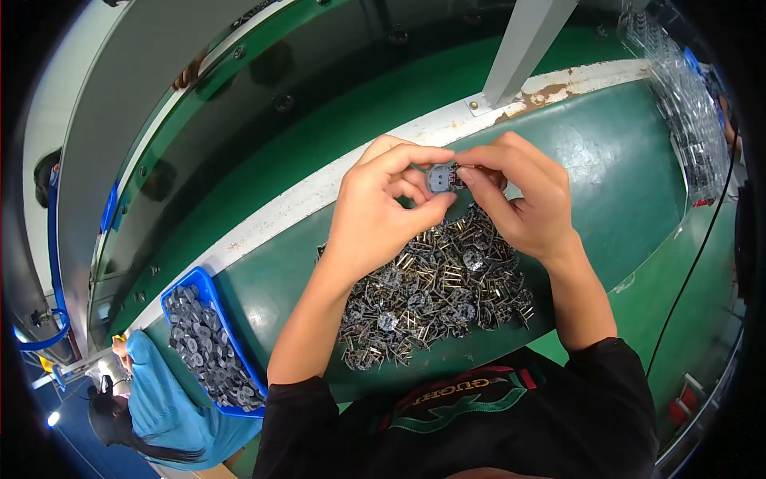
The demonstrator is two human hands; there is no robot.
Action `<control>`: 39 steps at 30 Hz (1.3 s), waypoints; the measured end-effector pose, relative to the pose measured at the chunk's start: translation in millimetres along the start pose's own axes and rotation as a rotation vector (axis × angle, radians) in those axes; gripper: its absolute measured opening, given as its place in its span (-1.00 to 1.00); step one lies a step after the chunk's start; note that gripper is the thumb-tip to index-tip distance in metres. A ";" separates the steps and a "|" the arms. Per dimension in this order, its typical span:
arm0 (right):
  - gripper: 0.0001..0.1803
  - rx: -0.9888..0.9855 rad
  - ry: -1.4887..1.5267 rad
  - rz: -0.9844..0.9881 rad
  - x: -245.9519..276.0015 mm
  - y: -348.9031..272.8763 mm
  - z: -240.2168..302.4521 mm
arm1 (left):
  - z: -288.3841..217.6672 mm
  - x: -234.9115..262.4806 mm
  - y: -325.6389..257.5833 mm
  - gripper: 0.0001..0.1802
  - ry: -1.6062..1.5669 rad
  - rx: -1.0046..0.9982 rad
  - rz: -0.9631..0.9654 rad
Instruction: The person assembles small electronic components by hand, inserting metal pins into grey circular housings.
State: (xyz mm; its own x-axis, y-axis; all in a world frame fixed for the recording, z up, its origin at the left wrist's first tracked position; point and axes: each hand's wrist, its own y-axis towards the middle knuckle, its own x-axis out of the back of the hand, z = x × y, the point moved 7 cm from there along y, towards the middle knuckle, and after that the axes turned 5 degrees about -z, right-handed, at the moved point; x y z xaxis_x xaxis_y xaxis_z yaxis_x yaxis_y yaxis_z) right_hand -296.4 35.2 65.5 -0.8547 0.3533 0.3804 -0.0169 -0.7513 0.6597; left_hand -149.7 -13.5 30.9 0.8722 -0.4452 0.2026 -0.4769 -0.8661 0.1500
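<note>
Above the green work surface (263, 307), my two hands meet over a small grey plastic housing (438, 179). My left hand (369, 209) pinches the housing between thumb and fingers, its round face showing. Pressed against its right side is a small dark part with metal contacts (457, 176), gripped by the thumb and fingertips of my right hand (525, 188). The fingertips hide how far the two parts are joined. Below my hands spreads a heap of loose dark parts with brass-coloured pins (423, 299).
A blue bin (227, 323) full of grey plastic pieces (199, 339) stands to the left. Beyond it sits a person in blue (171, 411). Stacked clear plastic trays (690, 120) are at the far right. A metal post (527, 52) rises behind my hands, beside the white ledge (271, 203).
</note>
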 end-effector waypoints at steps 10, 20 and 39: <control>-0.83 -0.054 0.050 -0.090 4.0 -4.8 -5.3 | 17.4 -12.0 -6.4 -0.47 -0.691 0.353 -0.001; -0.77 0.034 -0.017 -0.019 2.2 -1.2 2.8 | -6.0 -10.0 -5.5 -0.19 -0.227 -0.024 -0.080; -0.73 0.090 -0.197 0.086 -6.1 -7.9 3.4 | 2.6 -11.7 -4.4 0.00 -0.165 0.095 -0.066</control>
State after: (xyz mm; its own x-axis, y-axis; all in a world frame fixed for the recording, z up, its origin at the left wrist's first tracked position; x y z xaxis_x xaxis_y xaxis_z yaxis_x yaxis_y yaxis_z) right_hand -289.3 40.9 60.2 -0.7330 0.3988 0.5510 0.1053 -0.7338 0.6712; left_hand -157.5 -5.1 25.4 0.9109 -0.4112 0.0332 -0.4125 -0.9087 0.0640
